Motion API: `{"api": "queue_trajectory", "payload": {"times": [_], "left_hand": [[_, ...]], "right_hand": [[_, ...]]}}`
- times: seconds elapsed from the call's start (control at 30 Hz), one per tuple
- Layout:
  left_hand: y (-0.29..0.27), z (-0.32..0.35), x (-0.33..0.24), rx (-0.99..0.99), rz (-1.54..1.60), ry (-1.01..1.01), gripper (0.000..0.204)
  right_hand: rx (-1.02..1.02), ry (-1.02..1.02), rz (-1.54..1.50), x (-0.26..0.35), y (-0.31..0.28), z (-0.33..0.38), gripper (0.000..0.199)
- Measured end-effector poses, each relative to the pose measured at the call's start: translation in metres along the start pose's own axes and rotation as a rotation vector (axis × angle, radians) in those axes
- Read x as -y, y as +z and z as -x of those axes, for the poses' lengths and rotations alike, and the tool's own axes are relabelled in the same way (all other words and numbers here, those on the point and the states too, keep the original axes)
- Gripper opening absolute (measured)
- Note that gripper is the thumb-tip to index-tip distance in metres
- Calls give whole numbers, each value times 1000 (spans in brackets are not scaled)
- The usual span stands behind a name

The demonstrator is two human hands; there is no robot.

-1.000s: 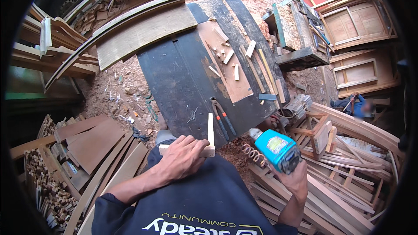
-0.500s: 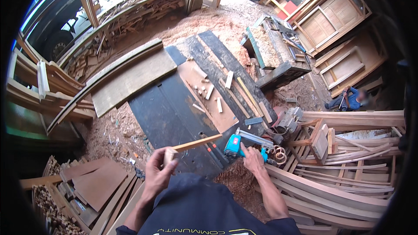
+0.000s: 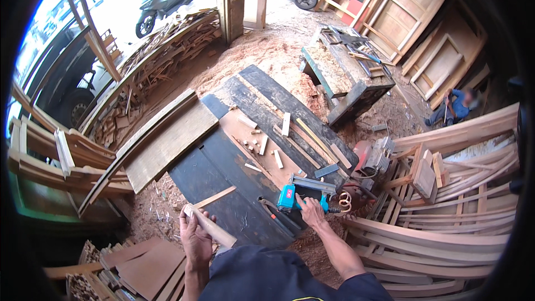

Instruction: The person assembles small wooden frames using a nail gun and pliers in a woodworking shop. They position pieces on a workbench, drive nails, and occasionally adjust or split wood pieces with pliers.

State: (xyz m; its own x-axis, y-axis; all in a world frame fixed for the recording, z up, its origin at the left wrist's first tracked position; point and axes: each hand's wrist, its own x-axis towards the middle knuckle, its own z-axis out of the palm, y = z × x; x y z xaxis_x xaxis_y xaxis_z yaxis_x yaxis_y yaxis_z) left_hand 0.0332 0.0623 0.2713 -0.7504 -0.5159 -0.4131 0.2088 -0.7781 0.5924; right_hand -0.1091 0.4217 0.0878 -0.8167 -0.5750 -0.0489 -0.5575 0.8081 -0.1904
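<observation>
My left hand (image 3: 196,241) is closed around a pale wooden piece (image 3: 214,227), low over the near edge of the black worktable (image 3: 212,173). A thin wooden strip (image 3: 216,197) sticks out from the far end of that piece; whether the two are joined I cannot tell. My right hand (image 3: 312,212) grips a teal nail gun (image 3: 287,196) above the table's near right part, its index finger laid along the body. A coiled air hose (image 3: 346,203) trails from the tool's right side. Pliers-like handles (image 3: 273,212) lie just left of the gun.
Small wood blocks (image 3: 263,144) lie on a brown board on the table. A curved wooden panel (image 3: 173,145) rests across the left edge. An air compressor-like machine (image 3: 376,156) and stacked curved timbers (image 3: 440,234) stand right. A person in blue (image 3: 460,107) sits far right.
My left hand has shifted left and lower, turning the wooden piece so its long side shows. The nail gun in my right hand has moved slightly left and down. The view has swung somewhat.
</observation>
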Motion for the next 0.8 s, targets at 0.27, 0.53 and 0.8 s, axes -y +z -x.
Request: {"api": "queue_trajectory", "payload": {"times": [0.27,0.53,0.8], "left_hand": [[14,-27,36,-105,12,55,37],[27,-52,51,-106,3,111,33],[30,-80,47,-88,-231,181,32]], "right_hand": [[76,188,-375,-6,-28,-17,56],[-132,546,-86,-76,-20,-108,35],[-76,571,-87,-91,0,-132,17]]}}
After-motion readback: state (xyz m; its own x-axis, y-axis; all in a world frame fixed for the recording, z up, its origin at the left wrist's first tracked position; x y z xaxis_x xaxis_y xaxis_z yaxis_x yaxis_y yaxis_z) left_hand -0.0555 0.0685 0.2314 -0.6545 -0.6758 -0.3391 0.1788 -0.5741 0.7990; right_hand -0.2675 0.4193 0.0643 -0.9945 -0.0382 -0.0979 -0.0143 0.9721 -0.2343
